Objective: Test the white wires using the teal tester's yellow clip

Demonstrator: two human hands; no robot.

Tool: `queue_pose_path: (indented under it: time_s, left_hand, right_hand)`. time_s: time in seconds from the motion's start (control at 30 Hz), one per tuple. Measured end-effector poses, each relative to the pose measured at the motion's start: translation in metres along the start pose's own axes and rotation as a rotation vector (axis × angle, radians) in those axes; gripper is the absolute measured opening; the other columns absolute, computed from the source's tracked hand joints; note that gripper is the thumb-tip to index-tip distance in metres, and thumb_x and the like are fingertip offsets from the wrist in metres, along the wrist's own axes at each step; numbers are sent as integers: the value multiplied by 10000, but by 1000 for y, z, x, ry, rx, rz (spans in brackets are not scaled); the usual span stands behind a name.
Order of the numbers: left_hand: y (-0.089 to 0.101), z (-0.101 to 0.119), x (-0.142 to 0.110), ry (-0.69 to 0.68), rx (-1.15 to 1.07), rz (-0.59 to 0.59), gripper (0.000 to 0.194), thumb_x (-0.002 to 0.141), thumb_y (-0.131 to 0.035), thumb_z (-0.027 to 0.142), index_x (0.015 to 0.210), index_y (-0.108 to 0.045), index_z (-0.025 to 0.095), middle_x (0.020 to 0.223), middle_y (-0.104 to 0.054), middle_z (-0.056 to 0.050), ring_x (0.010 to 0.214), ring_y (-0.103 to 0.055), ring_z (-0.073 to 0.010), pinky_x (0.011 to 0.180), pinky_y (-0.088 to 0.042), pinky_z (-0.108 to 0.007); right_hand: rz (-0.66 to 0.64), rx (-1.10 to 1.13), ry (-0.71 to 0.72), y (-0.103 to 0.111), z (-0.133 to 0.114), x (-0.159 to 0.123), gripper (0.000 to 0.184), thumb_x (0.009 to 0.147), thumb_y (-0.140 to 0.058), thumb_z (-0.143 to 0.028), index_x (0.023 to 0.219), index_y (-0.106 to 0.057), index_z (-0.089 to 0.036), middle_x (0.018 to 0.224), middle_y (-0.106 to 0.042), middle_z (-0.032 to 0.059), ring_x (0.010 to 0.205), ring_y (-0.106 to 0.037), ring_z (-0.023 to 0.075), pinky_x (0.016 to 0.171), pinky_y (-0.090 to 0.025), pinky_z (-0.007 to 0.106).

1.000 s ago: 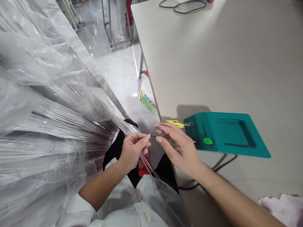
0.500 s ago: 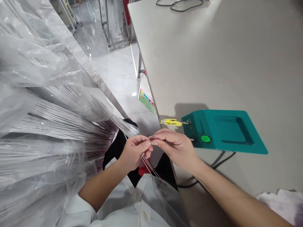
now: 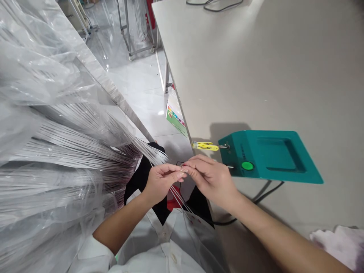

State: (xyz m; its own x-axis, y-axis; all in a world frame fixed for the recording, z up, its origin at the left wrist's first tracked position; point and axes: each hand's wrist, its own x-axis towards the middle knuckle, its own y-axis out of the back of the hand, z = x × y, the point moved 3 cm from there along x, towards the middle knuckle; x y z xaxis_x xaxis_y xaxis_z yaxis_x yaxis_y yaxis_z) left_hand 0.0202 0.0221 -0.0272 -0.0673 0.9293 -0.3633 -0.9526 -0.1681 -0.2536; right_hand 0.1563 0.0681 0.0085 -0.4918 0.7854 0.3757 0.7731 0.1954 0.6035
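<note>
My left hand (image 3: pixel 159 182) and my right hand (image 3: pixel 212 181) meet at their fingertips above my lap, both closed in a pinch. Several thin pale wires (image 3: pixel 178 196) run out below my left fingers toward my shirt, and the left hand appears closed around them. What my right thumb and forefinger pinch is small and mostly hidden; a bit of red shows there. Just right of my right hand stands a teal device (image 3: pixel 308 163) with a green round button (image 3: pixel 247 165). A yellow clip (image 3: pixel 205 146) on its metal post sticks out toward the table edge.
Large bundles of pale wires (image 3: pixel 76 146) under clear plastic (image 3: pixel 36 72) fill the left side. The grey table (image 3: pixel 256 76) lies to the right, with black cable (image 3: pixel 216 7) at its far end. A wheeled rack (image 3: pixel 129 34) stands on the floor. Cloth (image 3: pixel 338 242) lies lower right.
My left fingers have straightened somewhat, and the fingertips of both hands have shifted slightly against each other. The pinch stays in nearly the same place.
</note>
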Motion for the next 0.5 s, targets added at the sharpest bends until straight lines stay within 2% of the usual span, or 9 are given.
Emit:
queue_pose_path:
  time_s: [0.1,0.2,0.37,0.43,0.5]
  left_hand:
    - [4,5,1,-177,201,68,55,693,-698,209,713,-732,171,742,-714,-51,705,-633,-152,687,-498,-271]
    - [6,8,2,-303,369,100,68,718,-675,187,723,-742,200,740,-713,-46,718,-623,-157,704,-483,-273]
    - [6,13,1,-423,455,95,119,765,-630,187,764,-742,223,754,-710,-41,716,-617,-153,696,-469,-271]
    - [5,14,0,-413,447,80,121,770,-622,188,769,-740,215,752,-707,-41,706,-615,-150,677,-467,-263]
    - [5,13,0,-356,417,71,115,772,-622,207,773,-736,204,740,-701,-43,683,-608,-149,642,-463,-257]
  right_hand:
    - [4,-352,189,-1,-6,-3,158,847,-489,-147,797,-637,-170,765,-678,56,667,-626,149,567,-462,252]
    - [-72,-418,169,-2,-8,-3,170,838,-459,-112,801,-614,-171,749,-659,39,627,-608,130,507,-416,233]
    - [-184,-260,7,0,-7,0,192,860,-407,-128,798,-582,-177,769,-636,48,675,-607,140,528,-429,233]
    - [-209,-110,-72,1,-5,3,203,873,-397,-168,783,-578,-183,753,-629,48,671,-598,145,548,-446,247]
    - [-268,122,-223,1,0,5,203,876,-413,-238,765,-575,-190,665,-603,26,603,-574,137,526,-450,251]
